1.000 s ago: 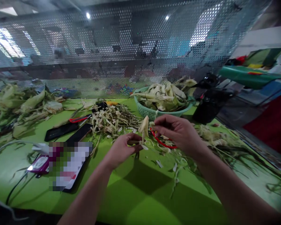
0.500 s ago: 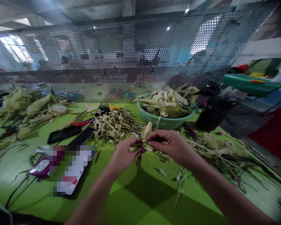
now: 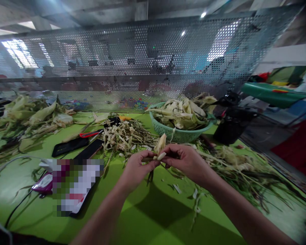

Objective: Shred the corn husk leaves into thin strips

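Between my hands, just above the green table (image 3: 153,211), a pale corn husk bud (image 3: 160,143) points upward with its folded tip. My left hand (image 3: 136,170) is closed, thumb and fingers pinching its stem end. From the other side my right hand (image 3: 190,162) pinches a short cream-coloured husk strip (image 3: 161,156) lying across the base of the bud. The fingers hide part of the base. Behind the hands lies a heap of short dry husk scraps (image 3: 127,134).
A green plastic basket (image 3: 178,135) full of corn husks (image 3: 183,110) stands behind, beside a black container (image 3: 228,126). Long fibres (image 3: 244,166) spread at right. At left lie a husk pile (image 3: 33,110), a red cutter (image 3: 89,134), a phone (image 3: 90,149) and a purple packet (image 3: 44,182).
My right fingers have shifted slightly and closed in at the base of the bud. The cream strip there now shows more clearly. My left hand has barely moved.
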The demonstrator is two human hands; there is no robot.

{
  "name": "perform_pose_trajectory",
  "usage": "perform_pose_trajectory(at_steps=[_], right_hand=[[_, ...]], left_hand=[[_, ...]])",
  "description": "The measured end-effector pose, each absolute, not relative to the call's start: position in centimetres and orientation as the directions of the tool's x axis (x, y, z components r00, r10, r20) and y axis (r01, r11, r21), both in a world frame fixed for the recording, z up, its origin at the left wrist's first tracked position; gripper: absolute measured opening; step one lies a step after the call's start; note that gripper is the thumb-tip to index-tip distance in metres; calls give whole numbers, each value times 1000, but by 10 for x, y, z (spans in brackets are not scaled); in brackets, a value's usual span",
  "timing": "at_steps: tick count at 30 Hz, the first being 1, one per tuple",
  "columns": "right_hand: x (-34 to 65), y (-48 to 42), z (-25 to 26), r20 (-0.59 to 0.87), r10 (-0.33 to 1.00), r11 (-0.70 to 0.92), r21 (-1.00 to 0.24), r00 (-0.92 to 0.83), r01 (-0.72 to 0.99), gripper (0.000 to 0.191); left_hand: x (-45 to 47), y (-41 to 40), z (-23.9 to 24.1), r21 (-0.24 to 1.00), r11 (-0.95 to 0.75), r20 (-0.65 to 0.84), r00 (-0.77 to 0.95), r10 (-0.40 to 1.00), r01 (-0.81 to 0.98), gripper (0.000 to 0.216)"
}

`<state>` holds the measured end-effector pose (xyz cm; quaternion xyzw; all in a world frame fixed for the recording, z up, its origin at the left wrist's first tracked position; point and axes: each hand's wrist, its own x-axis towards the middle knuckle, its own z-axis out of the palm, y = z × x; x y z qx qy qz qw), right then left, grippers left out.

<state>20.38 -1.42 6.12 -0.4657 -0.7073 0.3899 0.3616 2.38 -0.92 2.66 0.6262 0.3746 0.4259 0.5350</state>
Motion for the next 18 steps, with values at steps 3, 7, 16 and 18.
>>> perform_pose_trajectory(at_steps=[3, 7, 16, 18], right_hand=[[203, -14, 59, 139, 942, 251, -897, -304, 365, 7], [204, -15, 57, 160, 939, 281, -866, -305, 414, 7], [201, -20, 66, 273, 890, 435, -750, -366, 498, 15], [200, -20, 65, 251, 903, 402, -776, -348, 486, 14]], left_hand=[[26, -9, 25, 994, -104, 110, 347, 931, -36, 23], [29, -10, 21, 994, -100, 112, 309, 944, -53, 26], [33, -9, 11, 989, -36, 76, 272, 959, -146, 30], [33, -10, 12, 986, -30, 73, 264, 962, -163, 29]])
